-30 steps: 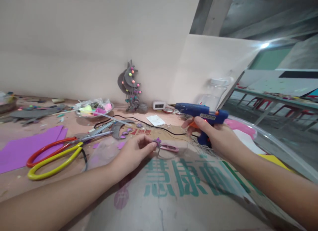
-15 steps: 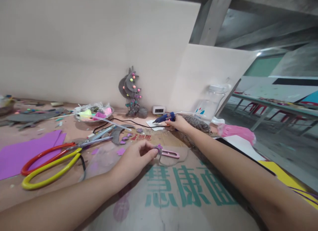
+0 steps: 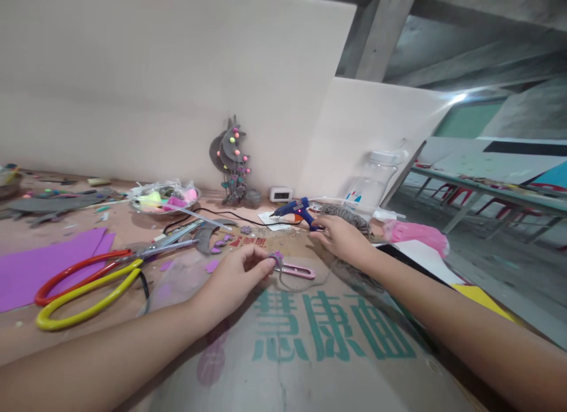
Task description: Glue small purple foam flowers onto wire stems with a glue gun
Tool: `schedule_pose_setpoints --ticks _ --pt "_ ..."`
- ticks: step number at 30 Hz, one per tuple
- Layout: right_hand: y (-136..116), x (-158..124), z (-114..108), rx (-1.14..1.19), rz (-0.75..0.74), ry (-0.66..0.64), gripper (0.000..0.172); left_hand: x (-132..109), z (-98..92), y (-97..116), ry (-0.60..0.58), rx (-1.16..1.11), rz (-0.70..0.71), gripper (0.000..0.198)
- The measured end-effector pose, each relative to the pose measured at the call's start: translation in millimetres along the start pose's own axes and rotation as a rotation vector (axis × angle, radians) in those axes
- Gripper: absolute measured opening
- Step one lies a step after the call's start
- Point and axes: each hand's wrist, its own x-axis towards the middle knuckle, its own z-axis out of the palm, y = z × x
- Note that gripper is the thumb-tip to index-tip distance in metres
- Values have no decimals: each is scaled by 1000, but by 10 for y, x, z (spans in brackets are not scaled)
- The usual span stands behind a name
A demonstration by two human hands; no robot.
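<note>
My left hand (image 3: 243, 273) pinches a small purple flower (image 3: 277, 257) between thumb and fingers. A strand of grey yarn (image 3: 290, 287) trails from it over the cardboard. Just behind the flower lies a pink utility knife (image 3: 299, 271). My right hand (image 3: 343, 239) is beside the handle of the blue glue gun (image 3: 296, 209), its fingers apart and the fingertips close to or touching the handle. The glue gun rests with its nozzle over a white paper (image 3: 272, 220), a small red light lit on its body.
Large scissors (image 3: 93, 288) with red and yellow handles lie at left by purple sheets (image 3: 48, 261). A grey moon-shaped ornament (image 3: 230, 158), a small clock (image 3: 281, 193), a water jug (image 3: 372, 179) and a grey yarn bundle (image 3: 345, 217) stand along the back. Printed cardboard (image 3: 328, 376) covers the front.
My right hand has loosened from the glue gun and drawn back slightly to the right. The glue gun now rests on the table. My left hand still pinches the flower.
</note>
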Motion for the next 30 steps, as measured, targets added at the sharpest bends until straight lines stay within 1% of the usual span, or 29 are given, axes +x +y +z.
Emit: schedule_pose_setpoints --ticks 1,2,3,4,5,6,8,10,11,12,14,17,19,21,23,25,28,30 --pt "-113 -76 4 65 -17 18 20 -3 -3 5 5 6 -2 19" --pt "-238 -150 21 181 5 30 19 -6 -7 10 7 11 -3 19" --pt "-368 -223 49 339 47 8 21 -8 -11 14 12 19 -4 20" --pt "-497 -294 87 519 76 -40 24 -10 -15 19 21 30 -4 20" --pt "-616 -361 131 671 114 -140 26 -10 -19 24 32 42 -4 19" --pt "-719 -422 177 777 159 -198 27 -9 -22 30 38 54 -7 19" --pt "-860 -519 257 890 250 -335 31 -6 -26 46 45 66 -14 18" --pt "-910 -574 305 971 302 -428 32 -3 -27 63 44 79 -16 18" --pt "-905 -586 313 995 301 -443 32 -2 -27 70 44 88 -14 17" --pt "-885 -590 312 999 279 -425 30 -2 -28 74 48 99 -11 17" --pt "-817 -580 288 892 177 -306 27 -5 -29 75 50 117 -5 18" --pt "-698 -554 237 483 -34 -79 29 -12 -34 66 36 115 -4 20" --pt "-635 -539 216 198 -169 31 22 -14 -39 59 24 120 5 21" --pt "-595 -529 208 14 -299 108 13 -13 -41 56 16 126 15 21" --pt "-581 -523 203 -73 -409 148 13 -9 -39 55 5 125 10 21" --pt "-588 -521 191 -105 -472 158 15 -6 -30 57 -4 121 -2 21" --pt "-632 -528 158 -71 -478 166 16 -12 -11 66 -44 100 -19 20" --pt "-680 -536 145 15 -422 173 15 -21 1 73 -68 79 -28 19"
